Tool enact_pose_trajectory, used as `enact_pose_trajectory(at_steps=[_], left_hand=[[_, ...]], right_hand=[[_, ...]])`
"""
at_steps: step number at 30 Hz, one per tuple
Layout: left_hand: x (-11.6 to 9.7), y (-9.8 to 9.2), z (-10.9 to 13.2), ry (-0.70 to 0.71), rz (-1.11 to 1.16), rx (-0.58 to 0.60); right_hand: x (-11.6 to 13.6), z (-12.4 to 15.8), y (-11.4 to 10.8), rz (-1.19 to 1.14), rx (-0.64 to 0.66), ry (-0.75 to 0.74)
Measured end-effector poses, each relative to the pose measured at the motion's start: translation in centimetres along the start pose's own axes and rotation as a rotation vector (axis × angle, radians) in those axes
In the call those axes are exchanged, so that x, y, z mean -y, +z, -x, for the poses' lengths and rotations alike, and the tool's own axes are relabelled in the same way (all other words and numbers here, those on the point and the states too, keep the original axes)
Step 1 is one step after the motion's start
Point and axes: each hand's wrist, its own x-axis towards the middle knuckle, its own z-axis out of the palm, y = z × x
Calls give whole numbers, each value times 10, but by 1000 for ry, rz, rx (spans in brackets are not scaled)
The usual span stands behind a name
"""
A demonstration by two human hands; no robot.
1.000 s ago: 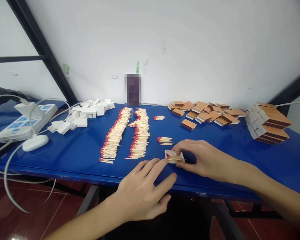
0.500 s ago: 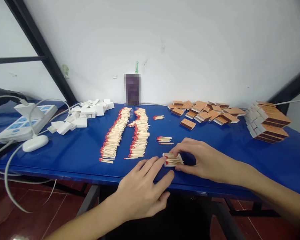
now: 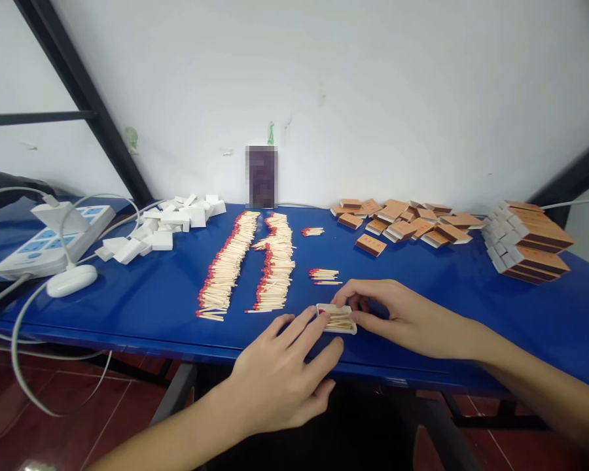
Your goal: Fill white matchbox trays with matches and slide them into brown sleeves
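1. Right now the left hand (image 3: pixel 279 376) is open and loosely spread, palm down over the near table edge. Its fingertips (image 3: pixel 308 318) touch the left end of the match tray (image 3: pixel 337 319), and the thumb lies flat by the edge.
2. Right hand (image 3: pixel 397 314) is half curled around the tray's right end, index finger on the far rim and thumb along the near side. It is a light pinch grip, not a fist.
3. Match tray: a small white cardboard drawer, shallow and rectangular. It lies flat on the blue table (image 3: pixel 142 294) near the front edge, between the two hands. It is filled with pale wooden sticks, with red heads at the left end.
4. Table surface is smooth, glossy blue and reflective.
5. Just beyond the tray lies a small bunch of matches (image 3: pixel 324 276), and another small bunch (image 3: pixel 313 231) sits farther back.
6. To the left of these are two long rows of matches (image 3: pixel 226 265), thin sticks with red tips, laid crosswise.
7. Far left is a loose heap of white empty trays (image 3: pixel 167 226), matte card.
8. Far right is a scatter of orange sleeves (image 3: pixel 402 222), flat boxes with dark striker sides. A neat stack of closed boxes (image 3: pixel 527 242) is at the right end.
9. At the left edge are a white plastic power strip (image 3: pixel 49 239) and grey cables.
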Motion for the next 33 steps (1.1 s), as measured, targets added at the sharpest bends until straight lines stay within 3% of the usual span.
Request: enact_pose_trajectory(at_steps=[8, 15, 22, 33], left_hand=[[0, 1, 2, -3, -8, 24], [-1, 0, 1, -11, -18, -12], [-1, 0, 1, -8, -17, -20], [-1, 0, 1, -10, -16, -19]], right_hand=[[-5, -4, 7, 117, -56, -56], [-16, -25, -9, 295, -171, -128], [-35, -53, -21, 326, -54, -57], [-22, -66, -29, 234, 43, 16]])
